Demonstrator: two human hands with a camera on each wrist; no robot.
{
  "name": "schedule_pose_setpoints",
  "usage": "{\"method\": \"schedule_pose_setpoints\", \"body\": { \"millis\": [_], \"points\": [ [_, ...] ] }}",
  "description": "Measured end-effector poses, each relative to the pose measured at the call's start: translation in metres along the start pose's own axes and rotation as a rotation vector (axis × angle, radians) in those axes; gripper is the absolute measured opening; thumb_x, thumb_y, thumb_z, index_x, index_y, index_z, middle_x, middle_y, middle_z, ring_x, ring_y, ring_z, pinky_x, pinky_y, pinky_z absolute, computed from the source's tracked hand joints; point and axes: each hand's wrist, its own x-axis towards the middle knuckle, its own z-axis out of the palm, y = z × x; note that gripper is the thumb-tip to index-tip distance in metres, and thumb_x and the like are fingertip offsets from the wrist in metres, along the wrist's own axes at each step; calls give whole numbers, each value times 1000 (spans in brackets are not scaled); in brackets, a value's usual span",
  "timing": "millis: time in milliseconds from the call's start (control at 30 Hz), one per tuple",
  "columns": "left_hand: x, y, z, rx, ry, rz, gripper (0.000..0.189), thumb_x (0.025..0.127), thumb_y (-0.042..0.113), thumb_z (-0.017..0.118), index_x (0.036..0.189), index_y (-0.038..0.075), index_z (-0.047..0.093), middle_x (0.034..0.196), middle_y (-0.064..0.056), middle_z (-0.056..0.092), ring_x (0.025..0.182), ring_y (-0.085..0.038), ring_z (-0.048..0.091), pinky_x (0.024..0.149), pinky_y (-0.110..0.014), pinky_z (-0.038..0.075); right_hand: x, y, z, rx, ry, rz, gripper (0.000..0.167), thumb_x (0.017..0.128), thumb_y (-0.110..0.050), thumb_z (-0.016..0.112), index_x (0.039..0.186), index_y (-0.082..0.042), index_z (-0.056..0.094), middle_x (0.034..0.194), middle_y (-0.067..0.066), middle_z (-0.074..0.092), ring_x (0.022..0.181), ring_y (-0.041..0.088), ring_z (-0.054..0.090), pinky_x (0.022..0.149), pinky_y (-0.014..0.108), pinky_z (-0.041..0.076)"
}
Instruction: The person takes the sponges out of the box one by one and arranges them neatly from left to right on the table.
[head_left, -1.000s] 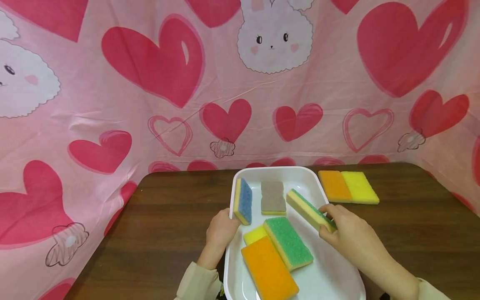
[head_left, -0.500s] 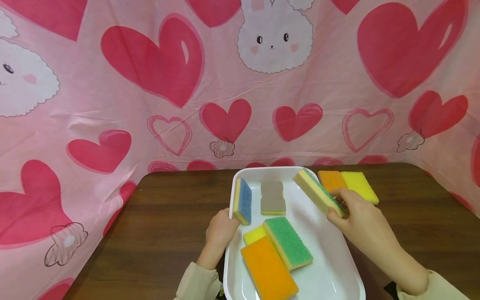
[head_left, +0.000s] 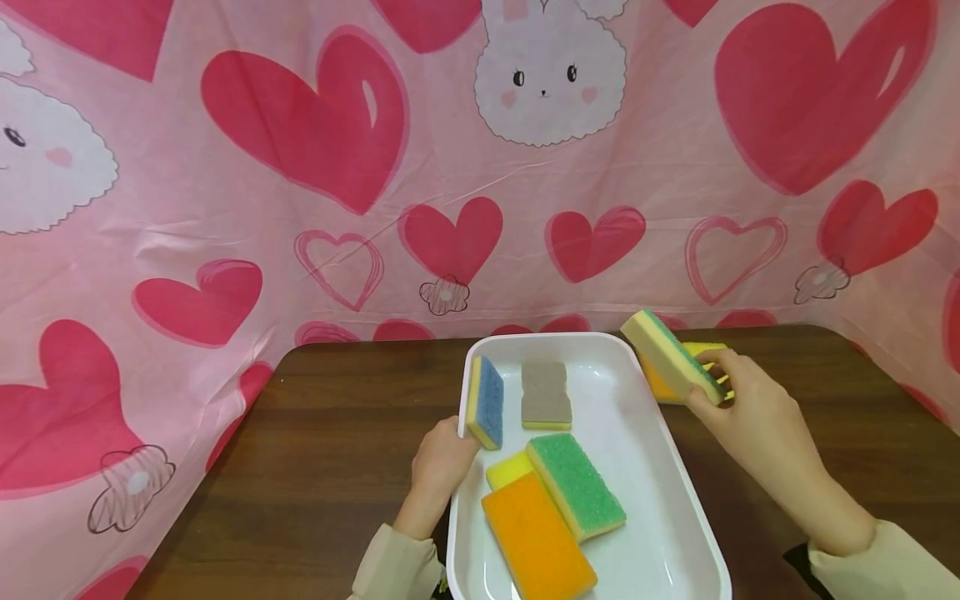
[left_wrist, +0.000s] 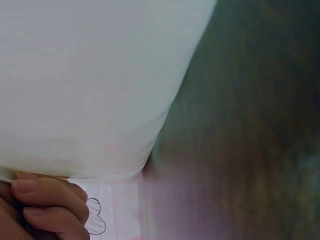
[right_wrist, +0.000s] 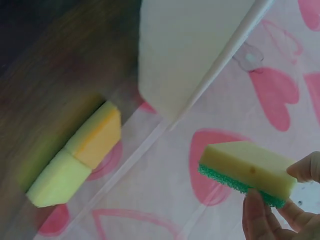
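My right hand [head_left: 765, 433] pinches one end of a green-and-yellow sponge [head_left: 671, 354], held tilted just beyond the right rim of a white tray [head_left: 682, 450]. In the right wrist view, thumb and fingers grip that sponge [right_wrist: 245, 172] with its green side down. My left hand [head_left: 442, 467] holds the tray's left rim, and its curled fingers [left_wrist: 55, 200] show under the rim in the left wrist view. Inside the tray are a blue sponge [head_left: 487, 404] on edge at the left wall, a grey sponge [head_left: 546, 396], a green sponge [head_left: 577, 487], an orange sponge [head_left: 540, 537] and a partly covered yellow sponge [head_left: 510, 471].
Behind the held sponge, an orange sponge [right_wrist: 97, 137] and a yellow sponge [right_wrist: 57, 180] lie side by side on the dark wooden table [head_left: 337, 433]. A pink cloth [head_left: 450, 167] with hearts and rabbits hangs behind the table.
My right hand has carried the green-and-yellow sponge up and to the right, from over the tray to beyond its rim, in front of the two table sponges. My left hand stays put.
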Motion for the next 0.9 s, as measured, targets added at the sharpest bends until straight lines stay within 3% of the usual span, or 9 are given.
{"method": "schedule_pose_setpoints", "body": {
  "millis": [333,533,733,900],
  "points": [
    [1,0,1,4,2,4,25,85,22,56,101,6,66,86,-10,67,67,-20,58,61,-35,47,12,35,-3,49,-2,127,36,83,-11,61,113,7,53,93,28,56,70,32,53,56,28,37],
    [1,0,2,28,26,16,22,82,19,56,97,8,67,85,-10,68,67,-21,57,57,-34,41,16,52,-8,62,-21,224,40,86,-13,58,118,9,50,100,33,53,81,38,48,62,34,35],
    [1,0,1,19,19,9,23,82,19,56,98,7,67,86,-10,68,66,-21,57,57,-34,41,22,65,-9,69,3,291,46,86,-17,56,122,11,48,106,35,51,88,42,45,66,37,31],
    [1,0,1,19,20,7,23,82,20,56,98,8,67,86,-10,68,66,-20,57,56,-34,41,26,78,-8,61,43,337,47,84,-16,58,118,16,49,105,36,53,86,41,48,64,32,31]
  ]
}}
